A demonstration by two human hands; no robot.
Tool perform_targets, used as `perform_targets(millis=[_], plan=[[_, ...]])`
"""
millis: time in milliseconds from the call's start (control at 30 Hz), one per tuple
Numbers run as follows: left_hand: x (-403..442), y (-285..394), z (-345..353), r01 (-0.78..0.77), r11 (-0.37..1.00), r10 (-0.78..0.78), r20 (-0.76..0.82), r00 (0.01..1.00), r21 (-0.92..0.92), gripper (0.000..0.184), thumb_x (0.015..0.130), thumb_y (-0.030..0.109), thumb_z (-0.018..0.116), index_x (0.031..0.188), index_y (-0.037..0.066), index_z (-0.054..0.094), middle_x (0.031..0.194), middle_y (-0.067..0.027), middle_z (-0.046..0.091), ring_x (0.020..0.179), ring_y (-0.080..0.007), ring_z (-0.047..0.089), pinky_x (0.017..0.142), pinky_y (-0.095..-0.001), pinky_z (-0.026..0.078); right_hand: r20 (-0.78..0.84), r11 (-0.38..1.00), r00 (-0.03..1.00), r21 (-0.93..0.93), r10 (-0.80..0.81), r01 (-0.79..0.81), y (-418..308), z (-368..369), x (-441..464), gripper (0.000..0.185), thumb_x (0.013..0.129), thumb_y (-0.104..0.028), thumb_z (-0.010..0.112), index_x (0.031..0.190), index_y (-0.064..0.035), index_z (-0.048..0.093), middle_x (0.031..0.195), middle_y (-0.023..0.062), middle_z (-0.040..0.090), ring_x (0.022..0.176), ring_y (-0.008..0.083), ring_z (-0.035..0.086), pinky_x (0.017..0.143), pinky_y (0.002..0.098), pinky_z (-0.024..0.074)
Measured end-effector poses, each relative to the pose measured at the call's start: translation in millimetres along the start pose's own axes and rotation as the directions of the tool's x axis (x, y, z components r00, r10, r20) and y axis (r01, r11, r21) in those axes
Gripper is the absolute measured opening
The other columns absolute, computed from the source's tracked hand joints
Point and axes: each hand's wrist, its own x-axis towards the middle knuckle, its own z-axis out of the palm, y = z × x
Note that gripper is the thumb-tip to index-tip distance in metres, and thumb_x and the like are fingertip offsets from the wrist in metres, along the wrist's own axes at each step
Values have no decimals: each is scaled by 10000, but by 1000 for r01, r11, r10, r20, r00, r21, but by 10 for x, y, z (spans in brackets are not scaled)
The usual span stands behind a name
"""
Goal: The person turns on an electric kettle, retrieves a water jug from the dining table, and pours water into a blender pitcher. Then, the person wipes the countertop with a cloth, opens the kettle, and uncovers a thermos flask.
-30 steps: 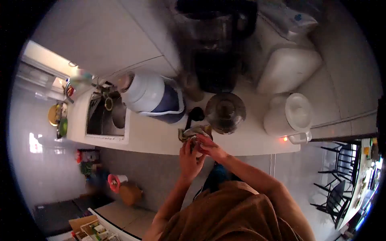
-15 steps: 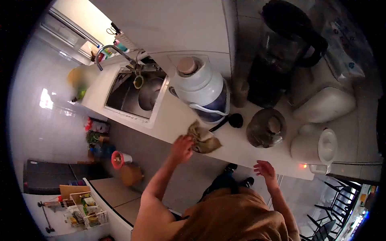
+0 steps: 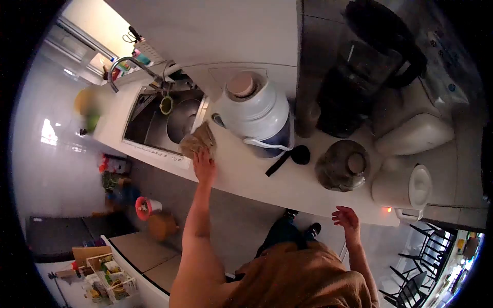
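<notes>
My left hand [image 3: 204, 163] presses on a crumpled brownish cloth [image 3: 199, 139] at the right rim of the sink [image 3: 154, 146], its fingers over the near part of the cloth. The cloth lies on the white counter [image 3: 233, 172] and reaches to the sink's edge. My right hand [image 3: 347, 217] hovers at the counter's front edge with fingers apart and holds nothing. Closest to it are a squat glass jar [image 3: 334, 177] with a round lid and a white lidded pot [image 3: 390, 190]. A black-handled utensil [image 3: 280, 163] lies between the hands, beside a white thermos jug [image 3: 259, 110].
A curved tap [image 3: 115, 72] and a small green strainer [image 3: 166, 105] are over the sink, which holds a metal bowl [image 3: 181, 120]. Behind the jar stands a dark blender [image 3: 346, 97]. A pink-rimmed bin [image 3: 146, 208] and a stool [image 3: 163, 227] stand on the floor.
My left hand has slid the cloth left along the counter, from in front of the thermos jug to the sink rim. My right hand has stayed nearly in place, empty.
</notes>
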Motion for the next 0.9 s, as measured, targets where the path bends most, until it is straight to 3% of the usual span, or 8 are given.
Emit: perform_targets(millis=[133,267,433,600,667,767,833,900], plan=[[-495,814,-727,-179,915,150,-106,983,-363,577,811,186,588,1361,107,435,1402,-161,414,1307,-409,344,1067,-534,283,-18,1000,1000,23,-9,10,19,26,-44,288,925,-165,574,1187,-46,565,989,93,647,865,174,614,743,299,476],[-503,1693,-1404,-137,923,122,-63,991,-359,531,801,179,604,1313,100,486,1352,-142,456,1267,-410,380,1051,-520,301,26,997,1000,82,-6,4,139,29,56,272,927,-123,565,1186,-40,562,985,88,645,862,163,612,734,287,478],[-654,2290,-1694,-339,802,316,-133,939,-492,387,814,192,610,1190,109,579,1249,-86,513,1170,-329,458,1016,-487,341,17,998,998,17,-62,62,-11,207,73,247,931,-57,544,1177,-39,564,965,79,651,860,155,612,738,275,483],[-732,2182,-1795,-387,725,409,-96,907,-570,340,842,212,588,1171,127,603,1260,-75,518,1165,-314,464,1023,-503,333,-75,996,996,-71,-55,50,50,97,-140,238,926,-32,540,1163,-37,566,952,74,658,836,154,614,744,272,486],[-660,1915,-1763,-405,835,425,-33,905,-373,344,856,232,568,1182,130,601,1254,-86,535,1151,-319,475,1032,-505,324,-119,999,992,-25,-49,46,146,-33,-295,238,926,-70,560,1162,-43,569,956,75,659,824,150,615,745,268,484],[-627,1405,-1292,-316,914,246,-269,931,-256,351,862,233,549,1193,124,592,1236,-114,554,1159,-342,480,1034,-494,326,-170,997,985,-73,-11,-1,260,-261,-517,245,925,-116,571,1159,-40,570,958,77,658,826,145,613,744,268,483],[-547,1128,-1014,3,983,-27,-130,991,-184,386,867,242,543,1232,120,565,1259,-122,547,1201,-349,467,1049,-484,317,-183,998,983,-58,-18,8,310,-375,-637,249,923,-127,572,1156,-39,571,951,77,657,824,144,612,738,271,483],[-510,1162,-1191,-37,950,55,49,997,-310,408,878,258,534,1262,121,546,1300,-122,524,1233,-346,447,1062,-488,305,-185,999,983,-32,-22,16,372,-414,-709,252,921,-138,572,1153,-38,572,945,77,655,822,144,611,732,273,484]])
